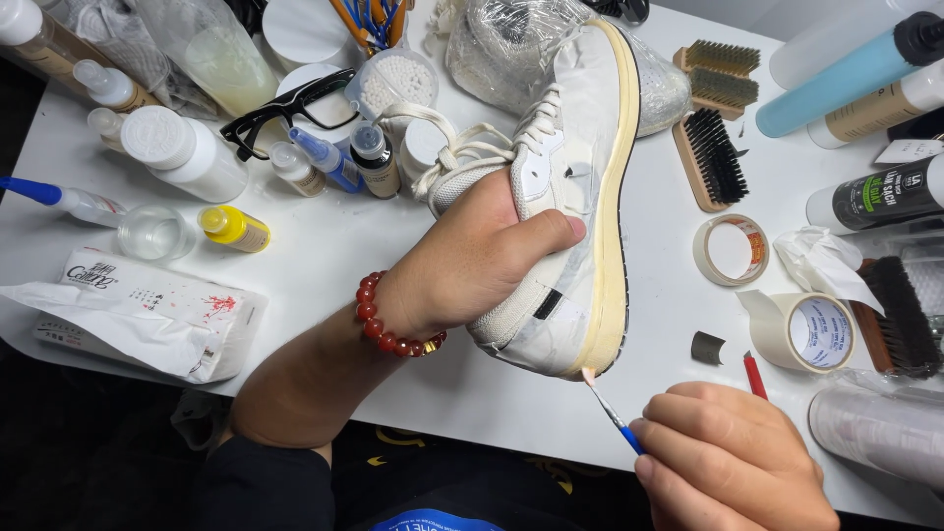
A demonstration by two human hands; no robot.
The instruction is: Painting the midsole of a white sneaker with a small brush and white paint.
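Left hand (472, 265) inside white sneaker (580, 177), thumb outside on its side, holding it tilted above the white table (324, 246). Right hand (728, 457) fingers pinched on blue brush (612, 411); bristle tip touches yellowed sole edge at heel.

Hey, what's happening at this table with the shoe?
A person sits at a cluttered white table. The left hand, with a red bead bracelet at its wrist, grips a white sneaker tipped on its side, its upper partly covered in masking tape. The right hand holds a thin blue-handled brush whose tip touches the yellowed sole edge near the heel. Brushes, tape rolls and small bottles lie around.
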